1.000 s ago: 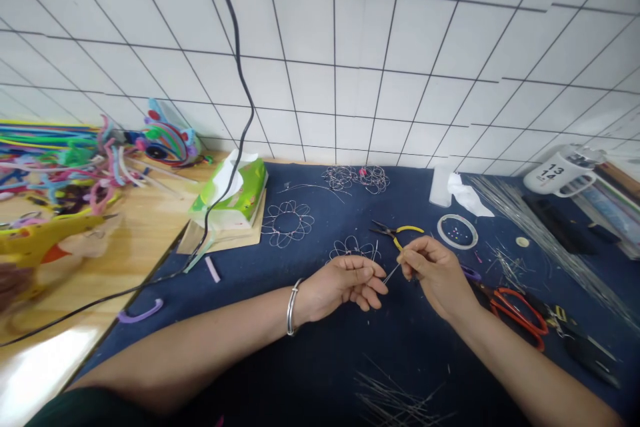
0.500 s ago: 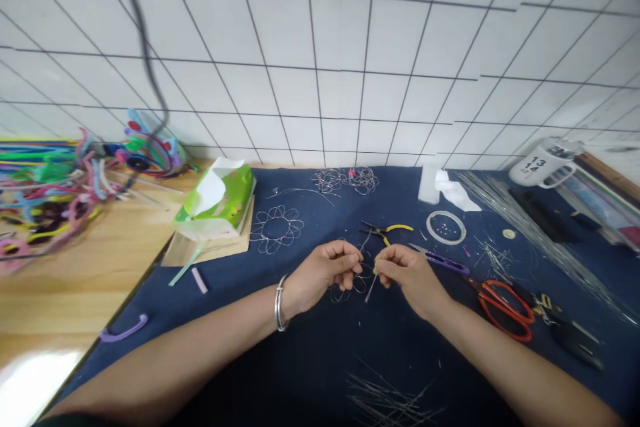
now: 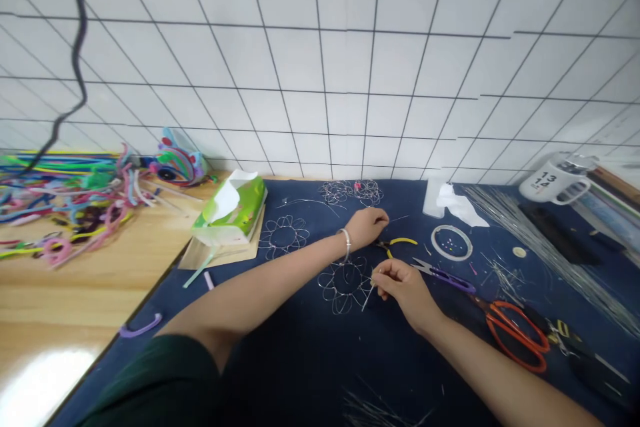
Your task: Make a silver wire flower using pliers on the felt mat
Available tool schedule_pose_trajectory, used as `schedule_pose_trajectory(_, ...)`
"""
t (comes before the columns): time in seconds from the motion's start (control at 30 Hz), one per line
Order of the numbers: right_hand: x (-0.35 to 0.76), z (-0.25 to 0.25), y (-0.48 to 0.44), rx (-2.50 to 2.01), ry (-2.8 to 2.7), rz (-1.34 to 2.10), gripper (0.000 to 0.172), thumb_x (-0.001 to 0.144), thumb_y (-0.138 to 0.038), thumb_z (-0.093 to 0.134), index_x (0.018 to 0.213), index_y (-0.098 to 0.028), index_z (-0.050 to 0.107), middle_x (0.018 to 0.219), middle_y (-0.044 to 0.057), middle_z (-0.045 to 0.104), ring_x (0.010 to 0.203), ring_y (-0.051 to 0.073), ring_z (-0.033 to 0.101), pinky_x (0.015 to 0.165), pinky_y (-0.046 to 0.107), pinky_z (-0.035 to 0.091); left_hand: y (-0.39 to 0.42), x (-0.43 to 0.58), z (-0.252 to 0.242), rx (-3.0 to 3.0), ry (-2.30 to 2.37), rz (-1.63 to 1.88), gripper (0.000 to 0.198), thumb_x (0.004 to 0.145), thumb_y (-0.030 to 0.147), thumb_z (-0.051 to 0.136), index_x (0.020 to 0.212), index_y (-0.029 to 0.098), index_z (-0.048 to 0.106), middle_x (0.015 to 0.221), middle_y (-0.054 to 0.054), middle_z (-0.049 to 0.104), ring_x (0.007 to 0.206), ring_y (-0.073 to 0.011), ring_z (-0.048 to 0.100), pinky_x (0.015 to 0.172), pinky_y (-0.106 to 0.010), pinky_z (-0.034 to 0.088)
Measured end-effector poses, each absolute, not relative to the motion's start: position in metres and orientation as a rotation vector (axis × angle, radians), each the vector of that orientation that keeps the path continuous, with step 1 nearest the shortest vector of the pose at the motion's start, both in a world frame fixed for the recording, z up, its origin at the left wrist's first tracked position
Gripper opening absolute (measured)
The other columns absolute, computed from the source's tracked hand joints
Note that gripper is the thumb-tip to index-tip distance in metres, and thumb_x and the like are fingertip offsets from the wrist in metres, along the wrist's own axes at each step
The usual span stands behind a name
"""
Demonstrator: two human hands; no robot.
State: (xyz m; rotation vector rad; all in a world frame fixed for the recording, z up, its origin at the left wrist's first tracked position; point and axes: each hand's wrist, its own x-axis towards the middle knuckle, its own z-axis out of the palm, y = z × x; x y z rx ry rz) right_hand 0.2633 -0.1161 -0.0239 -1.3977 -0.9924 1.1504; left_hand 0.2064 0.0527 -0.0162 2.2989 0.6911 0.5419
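My left hand (image 3: 369, 227) reaches over the far part of the dark blue cloth, its fingers closed. A thin wire (image 3: 400, 218) sticks out to the right of the fingertips and appears pinched in them. Nearer to me, my right hand (image 3: 404, 288) pinches a short piece of silvery wire (image 3: 369, 298) that points down and left. Beside it lies a flower-shaped wire ring (image 3: 341, 307) with looped petals. Yellow-handled pliers (image 3: 403, 241) rest between my two hands, their jaws partly hidden by the left one. Another looped wire ring (image 3: 283, 256) lies farther left.
Purple-handled snips (image 3: 453, 280) and red-handled scissors (image 3: 517, 340) lie right of my right hand. Behind them are a round white dish (image 3: 470, 250) with beads and a long wire bundle (image 3: 550, 253). A green tissue pack (image 3: 240, 207) and pipe cleaners (image 3: 90, 207) are leftward; loose wires (image 3: 373, 410) lie near me.
My left hand has moved away from the right hand, forward and rightward above the pliers. The right hand keeps its pinch on the wire. The near flower ring shows more fully.
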Motion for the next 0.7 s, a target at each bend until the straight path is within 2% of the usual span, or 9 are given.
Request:
schedule_pose_trajectory(0.07, 0.264, -0.025, -0.116, -1.429, -1.004, 1.146, 0.016, 0.076, -0.034, 0.058, 0.078, -0.018, 0.058, 0.063, -0.002, 0.054, 0.057, 0.010, 0.049, 0.054, 0.023, 0.040, 0.062, 0.227, -0.021, 2.337, 0.695, 0.545, 0.019, 0.078, 0.019, 0.048, 0.084, 0.017, 0.066, 0.089, -0.004, 0.065, 0.087, -0.0160, 0.058, 0.082, -0.025, 0.042)
schedule_pose_trajectory(0.27, 0.264, -0.026, -0.114, -1.478, -1.025, 1.155, 0.015, 0.076, -0.033, 0.058, 0.079, -0.018, 0.058, 0.063, -0.002, 0.054, 0.058, 0.010, 0.049, 0.055, 0.023, 0.040, 0.079, 0.252, -0.037, 2.386, 0.710, 0.470, 0.018, 0.077, 0.019, 0.050, 0.083, 0.019, 0.067, 0.088, -0.004, 0.066, 0.084, -0.0172, 0.059, 0.081, -0.027, 0.044)
schedule_pose_trajectory(0.5, 0.268, -0.028, -0.114, -1.476, -0.996, 1.072, 0.017, 0.076, -0.035, 0.060, 0.080, -0.018, 0.058, 0.061, -0.003, 0.052, 0.056, 0.010, 0.046, 0.054, 0.024, 0.038, 0.067, 0.236, -0.024, 2.376, 0.648, 0.476, 0.020, 0.079, 0.024, 0.050, 0.091, 0.019, 0.066, 0.097, -0.004, 0.064, 0.094, -0.0162, 0.057, 0.088, -0.025, 0.041)
schedule_pose_trajectory(0.6, 0.276, -0.026, -0.112, -1.461, -0.926, 0.939, 0.017, 0.076, -0.034, 0.061, 0.080, -0.018, 0.058, 0.062, -0.002, 0.052, 0.057, 0.009, 0.046, 0.055, 0.024, 0.036, 0.050, 0.209, -0.017, 2.314, 0.595, 0.477, 0.020, 0.081, 0.029, 0.048, 0.089, 0.019, 0.064, 0.089, -0.001, 0.065, 0.082, -0.0122, 0.059, 0.077, -0.021, 0.044)
schedule_pose_trajectory(0.7, 0.281, -0.024, -0.110, -1.426, -0.858, 0.853, 0.016, 0.076, -0.033, 0.062, 0.081, -0.019, 0.058, 0.064, -0.002, 0.053, 0.057, 0.009, 0.045, 0.055, 0.024, 0.035, 0.028, 0.171, -0.016, 1.878, 0.552, 0.380, 0.025, 0.082, 0.033, 0.046, 0.089, 0.014, 0.060, 0.081, -0.004, 0.064, 0.066, -0.0100, 0.059, 0.061, -0.019, 0.045)
